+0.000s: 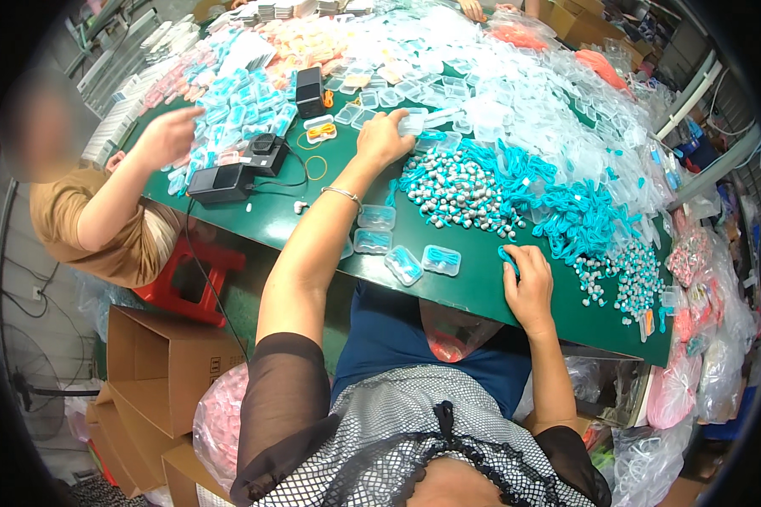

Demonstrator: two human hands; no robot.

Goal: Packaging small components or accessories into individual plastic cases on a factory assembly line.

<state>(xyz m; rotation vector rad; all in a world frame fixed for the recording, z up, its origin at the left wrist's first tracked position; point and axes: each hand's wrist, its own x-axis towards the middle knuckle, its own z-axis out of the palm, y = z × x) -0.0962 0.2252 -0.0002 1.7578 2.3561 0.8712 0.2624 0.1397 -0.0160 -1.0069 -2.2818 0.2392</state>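
My left hand (384, 135) is stretched out across the green bench (473, 291), fingers curled down onto a small clear plastic case (412, 123) at the near edge of the heap of empty clear cases (499, 93); its long side runs roughly left to right. My right hand (528, 287) rests close to me, fingers pinched shut on a turquoise cord (508, 257) that trails away from me. Between my hands lie the pile of grey-tipped earplugs (457, 190) and the tangle of turquoise cords (566, 207). Four filled cases (406, 253) sit just left of my right hand. Farther left, black boxes (224, 182) and another person's hand (167, 135) over blue packets (237, 106).
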